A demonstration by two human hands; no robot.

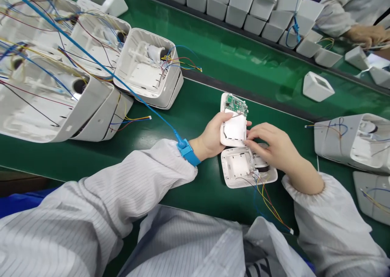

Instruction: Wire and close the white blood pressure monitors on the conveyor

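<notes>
Sleeves in white striped fabric frame our view, and just past them our left hand [210,140] wraps around a white panel [234,126] carrying a green circuit board [236,104], holding it tilted up. Our right hand [272,149], fingers curled close, pinches at the panel's lower edge, resting over the open base shell [240,171] with its loose coloured wires [268,199]. Best we keep the panel steady and those wires unpinched. Beyond our hands runs the green table [207,106], wired housings [149,67] stacked off left, another person's hand [365,35] far right.
</notes>
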